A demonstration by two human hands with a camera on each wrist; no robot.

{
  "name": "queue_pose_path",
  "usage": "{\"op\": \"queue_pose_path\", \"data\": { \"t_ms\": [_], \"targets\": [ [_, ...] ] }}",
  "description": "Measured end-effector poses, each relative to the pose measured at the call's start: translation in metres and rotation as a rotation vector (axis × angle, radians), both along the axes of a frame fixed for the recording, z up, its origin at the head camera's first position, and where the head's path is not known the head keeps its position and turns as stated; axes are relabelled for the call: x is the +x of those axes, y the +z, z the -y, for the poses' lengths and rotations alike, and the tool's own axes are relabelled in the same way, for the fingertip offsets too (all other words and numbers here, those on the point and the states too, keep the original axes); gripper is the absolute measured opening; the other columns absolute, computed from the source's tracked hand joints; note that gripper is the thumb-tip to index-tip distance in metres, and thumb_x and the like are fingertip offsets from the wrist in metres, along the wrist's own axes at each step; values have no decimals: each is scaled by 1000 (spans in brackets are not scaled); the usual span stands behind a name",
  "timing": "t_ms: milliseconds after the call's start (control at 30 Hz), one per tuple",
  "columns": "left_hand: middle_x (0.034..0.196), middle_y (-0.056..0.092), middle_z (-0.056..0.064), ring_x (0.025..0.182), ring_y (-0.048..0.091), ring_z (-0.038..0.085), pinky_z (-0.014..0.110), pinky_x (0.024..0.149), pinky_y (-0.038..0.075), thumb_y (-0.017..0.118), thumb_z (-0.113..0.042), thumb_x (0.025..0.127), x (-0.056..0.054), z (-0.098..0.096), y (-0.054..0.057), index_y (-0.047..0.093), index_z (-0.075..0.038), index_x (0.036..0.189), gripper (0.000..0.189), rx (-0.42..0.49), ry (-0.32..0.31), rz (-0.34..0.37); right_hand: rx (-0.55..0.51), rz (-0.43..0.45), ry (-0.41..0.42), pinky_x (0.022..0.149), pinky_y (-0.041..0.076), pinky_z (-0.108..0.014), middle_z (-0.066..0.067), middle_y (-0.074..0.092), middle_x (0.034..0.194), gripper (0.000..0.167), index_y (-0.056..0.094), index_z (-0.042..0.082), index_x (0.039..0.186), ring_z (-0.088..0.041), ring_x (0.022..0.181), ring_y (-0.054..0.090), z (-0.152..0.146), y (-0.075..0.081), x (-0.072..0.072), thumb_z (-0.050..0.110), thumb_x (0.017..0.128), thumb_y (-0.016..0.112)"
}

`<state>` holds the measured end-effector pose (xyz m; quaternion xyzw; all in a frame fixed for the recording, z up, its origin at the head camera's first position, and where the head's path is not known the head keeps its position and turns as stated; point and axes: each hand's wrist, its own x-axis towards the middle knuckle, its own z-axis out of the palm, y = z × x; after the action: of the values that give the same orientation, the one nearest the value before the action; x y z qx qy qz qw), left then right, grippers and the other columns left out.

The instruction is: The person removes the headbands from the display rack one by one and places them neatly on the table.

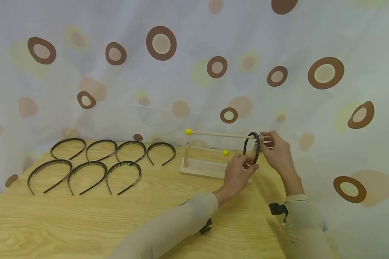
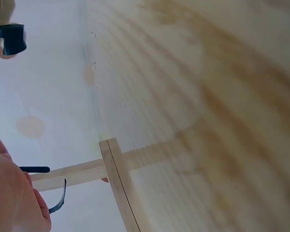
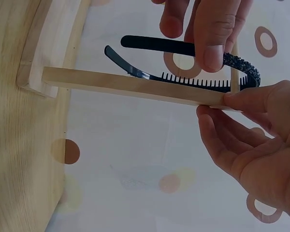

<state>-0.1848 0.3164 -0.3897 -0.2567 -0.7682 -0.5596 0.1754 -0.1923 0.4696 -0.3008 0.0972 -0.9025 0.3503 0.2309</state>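
A black toothed headband (image 1: 256,145) with a dark textured outer side hangs over the right end of the upper rod (image 1: 217,134) on a wooden stand (image 1: 199,166). My left hand (image 1: 237,172) grips the headband near its lower part, thumb against the band in the right wrist view. With thumb and fingers, my right hand (image 1: 277,154) pinches the top of the stand's upright post (image 3: 135,88), beside the headband. The headband's two free ends point toward the base in the right wrist view. Only part of the left hand (image 2: 12,195) shows in the left wrist view.
Several black headbands lie in two rows on the left of the wooden table (image 1: 84,223), one of them a small headband (image 1: 161,144) nearest the stand. The stand has a lower rod with a yellow ball (image 1: 226,153) at its end. A patterned curtain (image 1: 188,82) hangs behind.
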Motion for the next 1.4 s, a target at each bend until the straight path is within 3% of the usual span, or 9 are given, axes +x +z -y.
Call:
{"op": "queue_pose_path", "data": {
  "t_ms": [167,400,667,933,1100,1400],
  "targets": [
    [95,61,-6,79,56,-2,12,66,45,75,-22,96,1,-2,3,73,-13,111,18,17,42,-15,-9,-7,1,85,55,-57,-27,67,119,37,58,2,136,-46,104,66,4,1,-3,16,102,63],
    [94,62,-5,79,57,-3,10,68,46,76,-17,95,-1,1,11,74,-10,104,12,57,74,-33,0,-9,0,87,54,-57,-27,66,120,39,56,3,138,-45,106,65,6,6,-4,4,100,63],
    [96,63,-3,81,58,1,13,71,46,75,-17,96,-6,9,24,74,-10,107,13,51,129,-58,-1,-31,7,85,55,-57,-28,66,118,38,57,0,136,-47,104,66,4,9,-2,1,99,64],
    [94,63,-3,81,60,3,13,72,44,76,-21,96,-15,17,44,75,-11,105,14,50,172,-130,-4,-14,2,84,56,-54,-27,66,119,39,57,1,137,-45,105,66,1,10,-1,1,99,63],
    [95,64,-4,81,58,0,14,73,45,76,-19,95,-12,21,57,76,-12,104,11,95,169,-145,-1,-9,7,84,56,-54,-28,66,118,37,57,-1,135,-45,104,66,-1,9,1,1,99,64],
    [97,65,1,83,62,6,21,75,49,74,-13,96,-8,31,86,75,-5,105,13,164,137,-159,6,32,17,85,56,-55,-29,64,121,36,56,-2,136,-46,108,64,-1,7,5,4,100,63]
  ]
}}
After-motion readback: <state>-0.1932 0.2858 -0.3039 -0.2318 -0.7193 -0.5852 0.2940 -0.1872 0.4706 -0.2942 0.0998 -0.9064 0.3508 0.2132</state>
